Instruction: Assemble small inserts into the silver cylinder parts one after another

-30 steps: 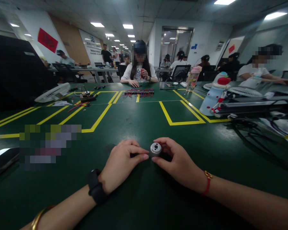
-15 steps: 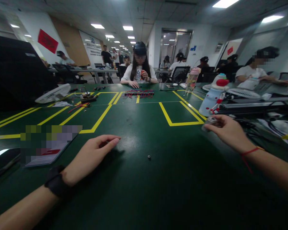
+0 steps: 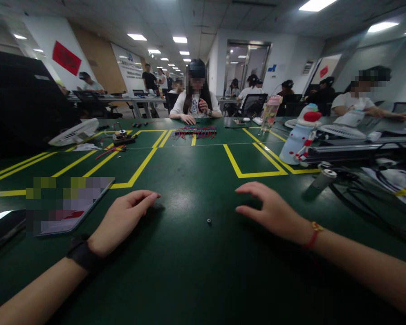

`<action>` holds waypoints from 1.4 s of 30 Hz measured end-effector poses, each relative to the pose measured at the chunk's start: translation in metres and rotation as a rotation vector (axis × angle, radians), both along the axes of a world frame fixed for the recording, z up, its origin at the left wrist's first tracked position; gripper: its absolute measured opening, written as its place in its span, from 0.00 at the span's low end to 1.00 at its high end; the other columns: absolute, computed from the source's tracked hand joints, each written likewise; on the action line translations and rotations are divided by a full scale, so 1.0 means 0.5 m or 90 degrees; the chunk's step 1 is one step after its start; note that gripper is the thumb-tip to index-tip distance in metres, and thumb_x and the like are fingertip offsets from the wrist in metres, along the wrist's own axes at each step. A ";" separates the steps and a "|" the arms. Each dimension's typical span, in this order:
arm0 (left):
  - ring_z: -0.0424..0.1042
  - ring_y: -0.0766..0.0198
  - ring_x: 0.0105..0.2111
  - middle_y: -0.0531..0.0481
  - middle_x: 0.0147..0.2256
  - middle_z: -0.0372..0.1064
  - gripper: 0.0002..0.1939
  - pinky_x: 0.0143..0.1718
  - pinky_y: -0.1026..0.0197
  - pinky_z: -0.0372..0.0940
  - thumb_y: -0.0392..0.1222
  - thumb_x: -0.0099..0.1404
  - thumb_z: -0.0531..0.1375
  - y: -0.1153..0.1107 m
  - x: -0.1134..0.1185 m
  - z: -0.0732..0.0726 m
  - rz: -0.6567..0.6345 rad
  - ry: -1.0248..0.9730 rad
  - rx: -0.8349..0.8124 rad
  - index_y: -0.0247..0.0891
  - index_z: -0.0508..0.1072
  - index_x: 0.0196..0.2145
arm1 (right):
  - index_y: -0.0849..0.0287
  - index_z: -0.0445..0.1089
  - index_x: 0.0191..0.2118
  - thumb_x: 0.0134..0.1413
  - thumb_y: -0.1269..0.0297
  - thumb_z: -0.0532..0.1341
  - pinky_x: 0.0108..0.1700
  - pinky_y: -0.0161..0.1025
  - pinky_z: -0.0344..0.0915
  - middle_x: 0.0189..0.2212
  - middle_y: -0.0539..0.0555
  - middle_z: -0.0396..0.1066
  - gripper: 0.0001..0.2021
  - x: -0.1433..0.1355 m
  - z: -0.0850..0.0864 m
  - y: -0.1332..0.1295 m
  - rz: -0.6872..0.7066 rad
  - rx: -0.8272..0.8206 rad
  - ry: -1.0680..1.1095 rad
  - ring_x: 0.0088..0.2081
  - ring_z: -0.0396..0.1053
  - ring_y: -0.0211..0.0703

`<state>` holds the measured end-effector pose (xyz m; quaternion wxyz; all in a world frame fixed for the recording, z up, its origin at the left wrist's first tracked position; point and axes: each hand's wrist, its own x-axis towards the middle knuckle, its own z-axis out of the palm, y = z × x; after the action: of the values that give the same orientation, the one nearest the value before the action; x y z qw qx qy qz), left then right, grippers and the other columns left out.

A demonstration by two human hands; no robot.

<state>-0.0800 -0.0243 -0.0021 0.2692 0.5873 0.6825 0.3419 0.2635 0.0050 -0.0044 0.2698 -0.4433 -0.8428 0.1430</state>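
Observation:
My left hand [image 3: 126, 216] rests low over the green table, thumb tip against the curled index finger, with nothing visible in the loose pinch. Near it on the left is a phone or tablet [image 3: 84, 212], partly pixelated. My right hand [image 3: 270, 210] hovers over the table with thumb and fingers apart, holding nothing. Between the two hands lies a small round metal piece with a hole [image 3: 209, 221]. Beyond my right wrist stands a silver metal cylinder [image 3: 325, 179] beside black cables.
A light-blue snowman-shaped bottle [image 3: 293, 142] and a pink-lidded bottle [image 3: 271, 115] stand at right. Black cables [image 3: 355, 194] spread along the right. Yellow tape [image 3: 144, 167] marks the table. Across it, a person [image 3: 196, 99] sits behind bundled coloured wires [image 3: 195, 132]. A white fan [image 3: 75, 132] lies left.
My right hand has let go of the metal cylinder, now standing at the right, and moved left towards the middle. My left hand has shifted slightly left, its fingers more curled.

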 end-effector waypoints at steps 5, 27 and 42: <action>0.70 0.58 0.33 0.50 0.34 0.74 0.19 0.31 0.62 0.60 0.58 0.57 0.57 -0.001 0.003 0.000 -0.009 0.022 0.009 0.42 0.76 0.38 | 0.54 0.75 0.36 0.48 0.53 0.63 0.44 0.41 0.59 0.35 0.52 0.70 0.13 -0.145 -0.020 -0.029 0.118 -0.077 0.014 0.40 0.64 0.40; 0.69 0.59 0.33 0.50 0.33 0.73 0.20 0.31 0.62 0.61 0.58 0.57 0.58 0.002 -0.001 -0.006 -0.007 -0.032 -0.009 0.41 0.75 0.38 | 0.57 0.76 0.40 0.49 0.50 0.59 0.34 0.40 0.54 0.31 0.59 0.72 0.19 0.381 0.095 0.094 -0.655 -0.022 -0.251 0.28 0.60 0.41; 0.69 0.60 0.32 0.51 0.34 0.73 0.20 0.30 0.62 0.61 0.59 0.57 0.57 0.004 -0.002 -0.008 -0.008 -0.006 -0.002 0.42 0.76 0.38 | 0.56 0.76 0.39 0.41 0.45 0.63 0.37 0.39 0.57 0.33 0.56 0.73 0.23 0.406 0.074 0.122 -0.669 -0.077 -0.153 0.34 0.66 0.45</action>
<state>-0.0813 -0.0224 -0.0059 0.2754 0.5894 0.6783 0.3415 0.4667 0.0659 0.0324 0.1805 -0.8329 -0.5230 -0.0149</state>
